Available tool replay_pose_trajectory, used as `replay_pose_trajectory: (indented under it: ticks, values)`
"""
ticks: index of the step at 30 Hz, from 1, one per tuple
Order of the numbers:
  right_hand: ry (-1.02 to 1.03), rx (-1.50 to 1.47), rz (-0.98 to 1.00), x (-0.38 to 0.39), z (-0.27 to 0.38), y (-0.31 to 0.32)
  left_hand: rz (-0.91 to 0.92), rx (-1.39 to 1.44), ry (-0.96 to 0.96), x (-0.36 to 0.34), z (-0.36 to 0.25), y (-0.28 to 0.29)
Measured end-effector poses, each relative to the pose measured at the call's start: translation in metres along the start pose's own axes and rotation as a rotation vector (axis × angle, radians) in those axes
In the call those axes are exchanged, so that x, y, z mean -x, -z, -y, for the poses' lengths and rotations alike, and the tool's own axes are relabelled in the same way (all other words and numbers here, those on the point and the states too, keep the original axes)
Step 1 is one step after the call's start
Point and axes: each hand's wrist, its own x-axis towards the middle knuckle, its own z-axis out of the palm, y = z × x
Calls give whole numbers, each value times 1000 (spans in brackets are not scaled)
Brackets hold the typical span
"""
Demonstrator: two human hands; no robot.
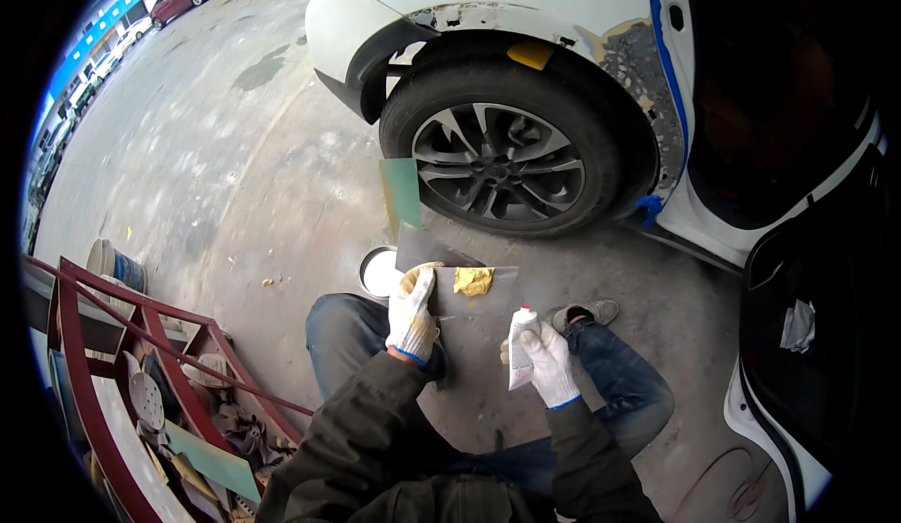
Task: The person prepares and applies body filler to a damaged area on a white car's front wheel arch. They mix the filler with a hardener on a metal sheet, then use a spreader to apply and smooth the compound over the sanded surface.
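Note:
My left hand, in a white knit glove, grips a flat grey mixing plate by its left end. A lump of yellow putty lies on the plate. Just beyond, a darker flat sheet shows partly behind the plate; whether my left hand also holds it, I cannot tell. Wrapped round a white squeeze tube is my gloved right hand. The tube stands nearly upright with its red tip up, to the right of the plate and apart from it.
Ahead is a white car's wheel, below a scraped, partly filled arch edged with blue tape. A green sheet stands beside the tyre, near an open can. A red metal rack with sanding discs stands left; an open car door, right.

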Motion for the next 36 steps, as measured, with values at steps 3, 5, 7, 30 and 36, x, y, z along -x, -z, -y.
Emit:
replay_pose_trajectory:
  ticks: [3,5,7,30,36]
  values:
    - [-19,-27,13,-2,1,-2,-21,-80,-23,6,-4,-8]
    - [-36,-75,24,-4,5,-6,-20,-110,-52,10,-4,-11]
    - [-70,28,29,-4,3,-5,-23,-133,-68,13,-4,-13]
    - [-18,-609,-382,-26,-74,52,-108,81,-66,-7,18,24]
    - [-173,-484,-245,-18,-58,36,-77,63,-64,-5,19,22]
